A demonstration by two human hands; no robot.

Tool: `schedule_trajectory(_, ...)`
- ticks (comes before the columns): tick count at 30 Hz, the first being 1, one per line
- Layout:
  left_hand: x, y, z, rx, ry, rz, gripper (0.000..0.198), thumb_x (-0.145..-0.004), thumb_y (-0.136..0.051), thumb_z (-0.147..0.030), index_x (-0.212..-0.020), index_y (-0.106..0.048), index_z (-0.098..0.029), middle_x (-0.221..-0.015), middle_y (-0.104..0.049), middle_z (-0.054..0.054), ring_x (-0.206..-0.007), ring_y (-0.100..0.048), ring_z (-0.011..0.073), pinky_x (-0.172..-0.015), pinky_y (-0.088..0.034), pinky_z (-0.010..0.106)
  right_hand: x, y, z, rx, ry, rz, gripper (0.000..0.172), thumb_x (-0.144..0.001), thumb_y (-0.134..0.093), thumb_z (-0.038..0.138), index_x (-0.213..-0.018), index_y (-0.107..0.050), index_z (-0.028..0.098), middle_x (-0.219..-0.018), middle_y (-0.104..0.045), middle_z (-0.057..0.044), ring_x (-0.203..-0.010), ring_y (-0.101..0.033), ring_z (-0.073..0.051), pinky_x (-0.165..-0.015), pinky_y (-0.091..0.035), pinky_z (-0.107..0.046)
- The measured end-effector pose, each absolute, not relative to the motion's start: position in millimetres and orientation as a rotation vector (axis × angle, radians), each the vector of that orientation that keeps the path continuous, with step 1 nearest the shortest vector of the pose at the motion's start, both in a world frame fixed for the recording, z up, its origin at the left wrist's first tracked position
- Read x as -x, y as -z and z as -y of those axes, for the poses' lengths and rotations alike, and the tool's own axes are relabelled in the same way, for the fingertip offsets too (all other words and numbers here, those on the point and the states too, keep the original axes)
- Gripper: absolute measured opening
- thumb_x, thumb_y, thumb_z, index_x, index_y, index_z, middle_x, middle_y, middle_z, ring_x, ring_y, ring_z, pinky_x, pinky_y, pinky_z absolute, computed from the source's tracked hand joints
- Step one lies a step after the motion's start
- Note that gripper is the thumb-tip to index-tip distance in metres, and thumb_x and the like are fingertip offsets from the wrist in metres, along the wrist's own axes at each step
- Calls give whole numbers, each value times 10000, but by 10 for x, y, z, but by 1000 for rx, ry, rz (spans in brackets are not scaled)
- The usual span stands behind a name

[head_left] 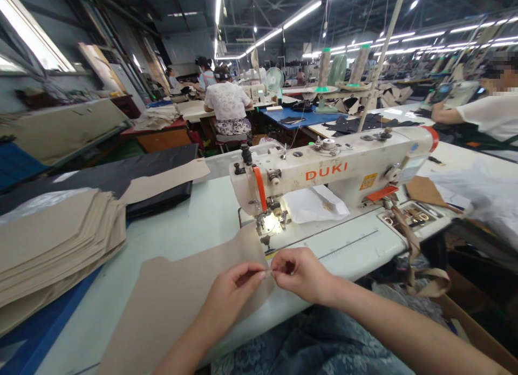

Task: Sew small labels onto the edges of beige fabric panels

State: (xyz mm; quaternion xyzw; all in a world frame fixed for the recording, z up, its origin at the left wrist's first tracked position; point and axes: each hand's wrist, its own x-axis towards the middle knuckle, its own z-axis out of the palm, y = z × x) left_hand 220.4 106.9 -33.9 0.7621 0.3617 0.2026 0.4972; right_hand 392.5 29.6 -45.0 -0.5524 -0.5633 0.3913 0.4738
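Note:
My left hand (238, 286) and my right hand (301, 273) meet in front of the sewing machine (324, 167), each with thumb and forefinger pinched together. Between the fingertips shows a tiny pale bit, too small to tell whether it is a separate scrap or the fabric's edge. Beneath my left hand, a large tan fabric panel (174, 286) lies flat on the machine table (202, 216). Its narrow far end reaches the lit needle area. My right hand is over the table's front edge, to the right of the panel.
A stack of tan panels (48, 240) lies at the left, beside black material (162, 194) with one tan piece on it. White paper (315, 204) rests under the machine arm. A tray of small metal parts (413, 216) and a hanging strap (413, 245) are at the right. Co-workers sit beyond.

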Motion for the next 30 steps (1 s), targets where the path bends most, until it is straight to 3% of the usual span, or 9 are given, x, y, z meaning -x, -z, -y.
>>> schedule_trajectory(4,-2282,489,-1474,-2046,-632,-944,366,-839,-478,-444,-1004,-653,-168,-1010,-691,89,-942,-640,247,-891,-509,405,-3972,535,-354,1351,-1091,1204,71,-655,-552,72,-669,-587,132,-536,-514,61,-481,-428,-56,-466,-317,-158)
schedule_trajectory(8,-2349,782,-1673,-2521,-710,-896,398,-845,-471,-354,-1150,-576,-122,-1249,-579,148,-1192,-511,286,-1045,-394,484,-4049,546,-430,1436,-1158,1155,135,-640,-541,13,-677,-603,127,-500,-548,64,-463,-477,-60,-466,-349,-155)
schedule_trajectory(14,-2270,932,-1428,-2687,-642,-864,500,-919,-395,-355,-1352,-351,-107,-1349,-484,174,-1257,-461,263,-1033,-423,445,-4071,482,-733,1560,-1387,1037,145,-719,-549,17,-646,-565,141,-447,-525,87,-396,-498,-59,-429,-408,-149)
schedule_trajectory(19,-2198,911,-1331,-2639,-639,-941,565,-915,-427,-378,-1389,-281,-108,-1386,-441,187,-1269,-448,275,-1031,-426,450,-4036,484,-1072,1600,-1487,1052,185,-745,-541,17,-601,-556,133,-432,-537,73,-364,-506,-62,-413,-441,-150)
schedule_trajectory(23,-2189,900,-1364,-2619,-681,-885,484,-903,-453,-371,-1326,-390,-144,-1322,-512,151,-1209,-507,264,-1009,-448,446,-4028,470,-1198,1648,-1511,1095,217,-739,-510,6,-566,-549,132,-419,-535,66,-355,-513,-66,-399,-447,-146)
schedule_trajectory(27,-2233,855,-1433,-2644,-797,-825,306,-912,-426,-358,-1077,-577,-151,-1133,-622,124,-1059,-592,246,-926,-506,409,-4036,429,-1240,1699,-1527,1139,217,-710,-507,1,-544,-544,135,-415,-540,59,-356,-523,-77,-386,-444,-148)
schedule_trajectory(30,-2310,791,-1470,-2700,-863,-808,255,-918,-398,-299,-917,-619,-172,-959,-656,93,-911,-622,225,-839,-534,377,-4037,394,-1256,1743,-1528,1169,213,-704,-516,12,-531,-534,135,-415,-543,50,-351,-522,-81,-384,-445,-151)
